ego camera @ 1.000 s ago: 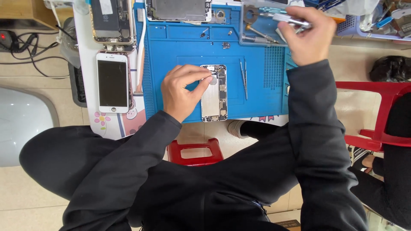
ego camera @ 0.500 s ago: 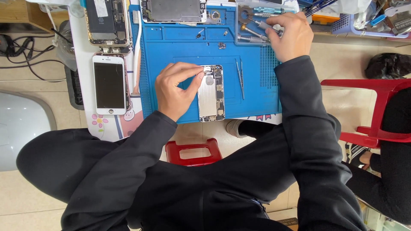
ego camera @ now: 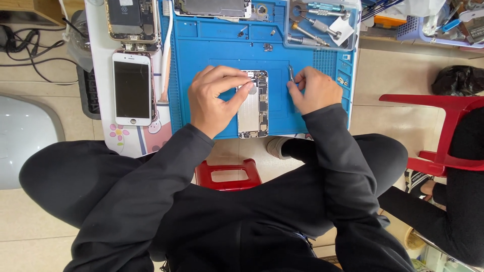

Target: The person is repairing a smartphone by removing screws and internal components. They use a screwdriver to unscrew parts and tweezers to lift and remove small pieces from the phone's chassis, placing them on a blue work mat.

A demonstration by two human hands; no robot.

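An opened phone body [ego camera: 253, 107] with bare circuit parts lies on a blue work mat [ego camera: 212, 50]. My left hand [ego camera: 214, 98] rests on its left side, thumb and fingers pressing the upper part. My right hand [ego camera: 311, 90] sits just right of the phone and grips metal tweezers [ego camera: 291, 72], whose tips point up and away from me.
A white phone [ego camera: 132, 89] lies face up left of the mat, with an opened phone [ego camera: 132, 20] above it. A clear tray of screwdrivers [ego camera: 320, 22] stands at the mat's top right. A red chair [ego camera: 443, 131] and another person's leg are at the right.
My right hand came back from the tool tray at the top right down to the mat beside the phone, now holding tweezers. The left hand stayed on the phone.
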